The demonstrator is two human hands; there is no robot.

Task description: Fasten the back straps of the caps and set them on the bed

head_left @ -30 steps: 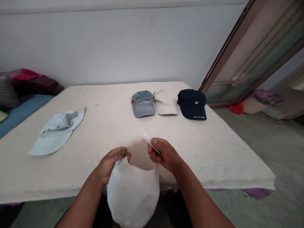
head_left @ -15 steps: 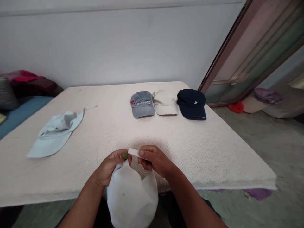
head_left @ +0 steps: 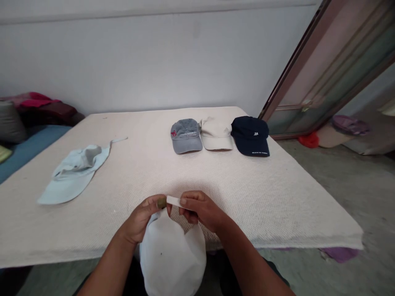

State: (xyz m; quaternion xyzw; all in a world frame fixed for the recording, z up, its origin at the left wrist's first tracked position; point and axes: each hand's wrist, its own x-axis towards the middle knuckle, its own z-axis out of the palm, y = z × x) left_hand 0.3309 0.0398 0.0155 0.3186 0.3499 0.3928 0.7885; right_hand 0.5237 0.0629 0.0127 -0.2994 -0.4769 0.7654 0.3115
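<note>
A white cap (head_left: pixel 173 257) hangs at the table's front edge, its back opening upward. My left hand (head_left: pixel 145 216) pinches the brass-coloured buckle (head_left: pixel 161 202) at one end of its strap. Between thumb and fingers, my right hand (head_left: pixel 199 209) holds the white strap (head_left: pixel 173 201), which reaches across to the buckle. Beyond my hands, a grey cap (head_left: pixel 187 137), a cream cap (head_left: pixel 216 133) and a navy cap (head_left: pixel 251 133) sit side by side. A pale blue cap (head_left: pixel 74 172) lies at the left, its strap stretched out behind it.
A cream cloth (head_left: pixel 293 205) covers the table. Behind it stands a pale wall (head_left: pixel 138 61), with a glass-panelled door (head_left: pixel 324 74) at the right. Cushions and a red cloth (head_left: pixel 37 99) are at the far left; a purple cloth (head_left: pixel 339 254) lies on the floor.
The whole view has shifted slightly. The strap between my hands is a little more level; both hands keep their hold.
</note>
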